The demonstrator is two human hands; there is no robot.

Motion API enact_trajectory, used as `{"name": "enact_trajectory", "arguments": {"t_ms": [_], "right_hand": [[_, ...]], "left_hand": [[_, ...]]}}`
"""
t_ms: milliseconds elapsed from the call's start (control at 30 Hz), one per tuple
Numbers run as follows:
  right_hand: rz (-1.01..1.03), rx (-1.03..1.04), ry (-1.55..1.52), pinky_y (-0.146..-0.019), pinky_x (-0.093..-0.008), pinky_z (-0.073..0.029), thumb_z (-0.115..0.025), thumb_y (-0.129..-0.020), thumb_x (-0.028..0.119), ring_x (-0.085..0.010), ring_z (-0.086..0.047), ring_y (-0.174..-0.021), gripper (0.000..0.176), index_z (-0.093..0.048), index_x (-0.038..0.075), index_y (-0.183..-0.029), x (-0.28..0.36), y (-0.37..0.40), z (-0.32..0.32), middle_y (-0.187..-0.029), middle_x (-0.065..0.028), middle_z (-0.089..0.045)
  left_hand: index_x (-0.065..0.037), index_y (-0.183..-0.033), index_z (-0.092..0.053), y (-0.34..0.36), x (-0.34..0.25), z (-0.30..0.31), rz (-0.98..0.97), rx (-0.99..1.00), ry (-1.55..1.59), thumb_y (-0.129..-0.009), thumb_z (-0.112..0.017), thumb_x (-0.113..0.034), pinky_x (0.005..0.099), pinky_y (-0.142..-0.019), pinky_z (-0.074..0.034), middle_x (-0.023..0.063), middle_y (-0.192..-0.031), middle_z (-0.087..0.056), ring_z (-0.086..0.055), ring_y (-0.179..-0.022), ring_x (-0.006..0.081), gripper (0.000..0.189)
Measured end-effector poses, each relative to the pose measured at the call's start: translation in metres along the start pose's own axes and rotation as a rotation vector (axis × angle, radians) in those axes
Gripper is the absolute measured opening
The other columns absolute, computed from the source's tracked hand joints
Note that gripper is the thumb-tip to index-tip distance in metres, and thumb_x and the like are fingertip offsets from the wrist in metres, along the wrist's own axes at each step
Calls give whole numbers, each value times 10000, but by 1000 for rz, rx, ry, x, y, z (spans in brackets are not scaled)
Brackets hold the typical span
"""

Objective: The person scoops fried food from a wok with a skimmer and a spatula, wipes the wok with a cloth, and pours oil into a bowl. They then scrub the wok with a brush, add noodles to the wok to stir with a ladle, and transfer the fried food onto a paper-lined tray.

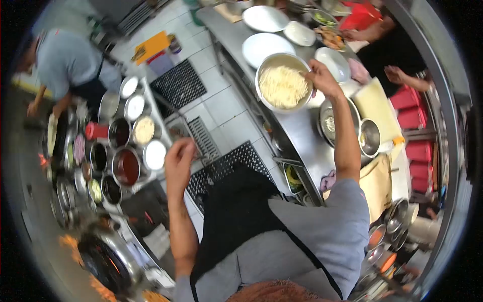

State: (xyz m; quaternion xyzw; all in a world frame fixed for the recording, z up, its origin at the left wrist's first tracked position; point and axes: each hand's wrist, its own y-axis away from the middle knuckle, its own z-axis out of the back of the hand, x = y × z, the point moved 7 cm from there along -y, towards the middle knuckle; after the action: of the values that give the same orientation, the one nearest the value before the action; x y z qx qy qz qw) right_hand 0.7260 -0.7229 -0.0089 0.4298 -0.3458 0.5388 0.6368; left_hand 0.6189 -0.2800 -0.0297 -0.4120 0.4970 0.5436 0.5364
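My right hand (pixel 324 79) grips the rim of a round bowl (pixel 271 59) and holds it tilted above the edge of the steel counter. Inside the bowl lies a heap of pale noodles (pixel 283 86). Under my right forearm a larger metal bowl (pixel 327 132) has some pale bits in it. My left hand (pixel 179 157) is raised over the floor with its fingers curled in, and nothing shows in it. The nearest thing to it is a pot of white contents (pixel 154 154) at the edge of the left station.
White plates (pixel 265 19) line the steel counter (pixel 307 146). Sauce pots, one of red sauce (pixel 126 167), crowd the left station. Flames surround a wok (pixel 105 262). A person in grey (pixel 70 55) bends at upper left; another person's hand (pixel 397 75) shows at right. Black mats (pixel 178 84) cover the tiles.
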Motion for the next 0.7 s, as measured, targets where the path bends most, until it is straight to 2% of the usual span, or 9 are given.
{"name": "enact_trajectory", "arguments": {"t_ms": [133,200,233,333,400,467,567,600,700], "right_hand": [[113,481,48,-339,-234,-403,-569,-867,83,-87,-527,-469,99,-488,52,-819,48,9,-146,-641,-9,-528],[121,710,108,-339,-235,-395,-560,-874,79,-84,-527,-475,96,-485,48,-821,70,16,-211,-648,-10,-529],[133,798,161,-345,-225,-391,-552,-882,83,-74,-520,-477,103,-482,40,-821,81,20,-240,-657,-12,-533],[235,921,281,-421,-280,-431,-565,-878,96,-100,-546,-534,102,-506,17,-853,117,32,-306,-642,-30,-523],[783,694,476,-634,-393,-462,-612,-846,108,-288,-604,-689,153,-586,20,-968,169,55,-338,-733,-136,-569],[1157,518,556,-678,-399,-480,-677,-767,82,-327,-604,-780,258,-616,49,-1015,234,108,-362,-887,-143,-596],[1414,867,782,-801,-392,-486,-742,-626,41,-292,-563,-987,513,-629,139,-1117,271,187,-441,-1050,-99,-576],[1650,868,746,-740,-402,-501,-719,-639,72,-287,-574,-908,511,-622,164,-1132,285,220,-470,-1023,-99,-570],[1966,810,684,-731,-408,-495,-704,-626,74,-291,-566,-880,497,-630,167,-1108,328,293,-562,-977,-109,-555]], "left_hand": [[3,-1086,-562,-21,-13,-25,216,31,200,-922,-597,-235,225,-525,-472,31,-792,-605,-581,-656,87,292],[-9,-1022,-540,-11,-6,-10,194,110,135,-911,-609,-247,209,-427,-442,18,-765,-584,-564,-567,78,271],[-21,-891,-512,1,-1,6,187,33,34,-892,-602,-187,208,-363,-405,9,-697,-555,-533,-486,71,189],[-31,-816,-487,44,22,53,279,-145,-11,-861,-576,-129,221,-334,-389,7,-625,-529,-507,-436,71,140],[-31,-772,-477,74,20,90,243,-323,0,-835,-543,-98,233,-316,-375,8,-562,-508,-481,-390,75,113],[21,-774,-522,107,15,131,203,-475,42,-797,-549,-97,292,-327,-404,65,-555,-536,-538,-395,141,123],[11,-786,-523,156,12,200,199,-656,31,-803,-535,-96,293,-333,-417,63,-548,-537,-552,-394,150,109],[-1,-757,-495,176,5,226,169,-688,28,-820,-527,-105,271,-325,-402,32,-541,-513,-537,-393,119,125],[3,-772,-510,244,-21,310,99,-844,-119,-817,-525,-93,279,-324,-413,38,-548,-514,-532,-386,123,107]]}}
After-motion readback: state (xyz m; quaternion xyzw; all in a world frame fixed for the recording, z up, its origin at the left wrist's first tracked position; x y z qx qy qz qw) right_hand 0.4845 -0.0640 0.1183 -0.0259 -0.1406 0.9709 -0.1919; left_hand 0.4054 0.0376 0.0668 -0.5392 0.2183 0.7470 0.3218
